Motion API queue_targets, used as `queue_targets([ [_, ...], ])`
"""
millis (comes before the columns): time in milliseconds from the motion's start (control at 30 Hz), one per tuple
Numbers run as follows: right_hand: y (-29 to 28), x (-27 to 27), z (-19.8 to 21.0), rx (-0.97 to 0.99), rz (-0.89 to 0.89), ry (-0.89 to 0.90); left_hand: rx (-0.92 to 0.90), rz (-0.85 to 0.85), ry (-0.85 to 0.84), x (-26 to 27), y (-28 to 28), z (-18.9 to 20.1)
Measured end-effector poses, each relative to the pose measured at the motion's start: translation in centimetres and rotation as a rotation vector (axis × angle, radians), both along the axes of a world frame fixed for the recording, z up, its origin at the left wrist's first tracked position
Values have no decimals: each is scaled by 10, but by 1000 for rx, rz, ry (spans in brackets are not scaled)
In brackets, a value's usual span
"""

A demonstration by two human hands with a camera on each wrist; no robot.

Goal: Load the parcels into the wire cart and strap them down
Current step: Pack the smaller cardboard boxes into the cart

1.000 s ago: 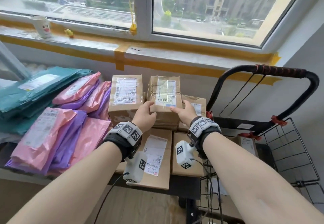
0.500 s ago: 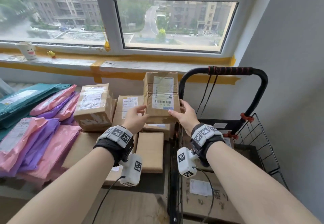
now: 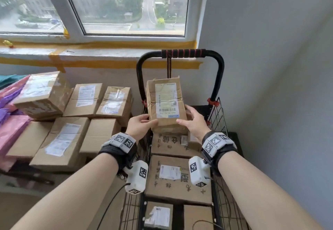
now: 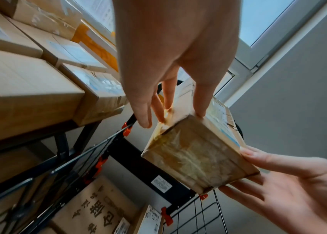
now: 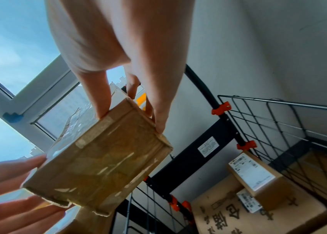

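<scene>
I hold a small taped cardboard parcel with a white label between both hands, in the air above the back of the wire cart. My left hand grips its near left corner, thumb on top and fingers underneath. At the near right corner my right hand grips the same way. From below, the parcel shows its taped end, with my left hand over one edge. The right wrist view has the parcel pinched by my right hand. Several boxes lie in the cart.
More cardboard boxes and pink and purple mailer bags are stacked on the table to the left. The cart's black handle with a hanging cord rises at the back. A grey wall stands close on the right.
Both hands lifted the parcel off the table stack and carried it right, so it is now over the cart. The view turned right with it.
</scene>
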State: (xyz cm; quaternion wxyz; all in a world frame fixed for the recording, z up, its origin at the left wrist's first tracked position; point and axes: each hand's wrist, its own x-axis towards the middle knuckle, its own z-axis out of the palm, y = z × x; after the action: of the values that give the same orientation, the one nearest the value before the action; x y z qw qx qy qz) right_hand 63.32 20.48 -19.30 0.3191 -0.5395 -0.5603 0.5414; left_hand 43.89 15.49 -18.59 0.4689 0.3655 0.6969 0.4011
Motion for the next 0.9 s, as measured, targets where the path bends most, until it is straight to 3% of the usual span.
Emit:
queue_targets([
  [267, 18, 25, -72, -133, -29, 7, -99, -84, 16, 32, 26, -63],
  [733, 95, 5, -282, -431, -74, -7, -366, -107, 10, 14, 110, -280],
  [900, 108, 10, -334, -515, -105, -30, -433, -182, -5, 22, 128, -337],
])
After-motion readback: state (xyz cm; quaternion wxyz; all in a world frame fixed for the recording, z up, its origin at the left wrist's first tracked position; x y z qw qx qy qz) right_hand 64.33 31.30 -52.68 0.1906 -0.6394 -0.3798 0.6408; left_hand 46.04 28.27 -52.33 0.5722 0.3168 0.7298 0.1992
